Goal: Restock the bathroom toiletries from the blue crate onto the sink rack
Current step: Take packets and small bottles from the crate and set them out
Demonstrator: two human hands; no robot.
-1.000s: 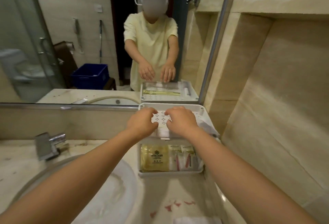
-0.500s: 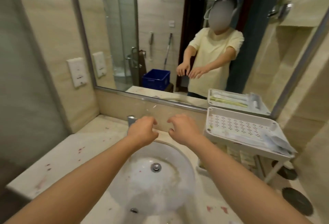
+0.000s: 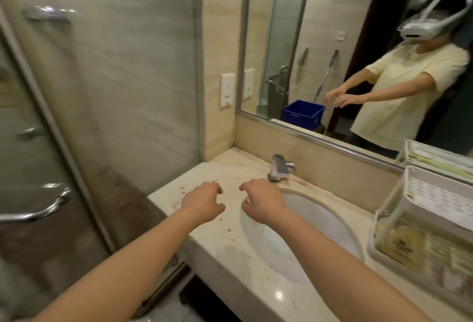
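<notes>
Head view is showing both grips empty: the left grip (image 3: pixel 202 202) and right grip (image 3: pixel 263 204) are hovering side by side with fingers loosely curled, over the bench (image 3: pixel 230 252) and the left rim of the basin (image 3: pixel 320 221), holding nothing. The blue crate (image 3: pixel 303 114) is appearing only as a reflection in the mirror (image 3: pixel 281 40), upper centre of the frame, its open mouth facing up. I judge it rigid plastic, best taken by opposite rim edges. The sink rack (image 3: pixel 384 219) is standing at the right edge of the frame, its long axis running from lower right up toward the mirror. A yellow sachet (image 3: pixel 401 242) is lying flat in its lower tier, too blurred to tell its heading. Such packets are probably light, soft and slick, asking for a pinch at a sealed edge.
</notes>
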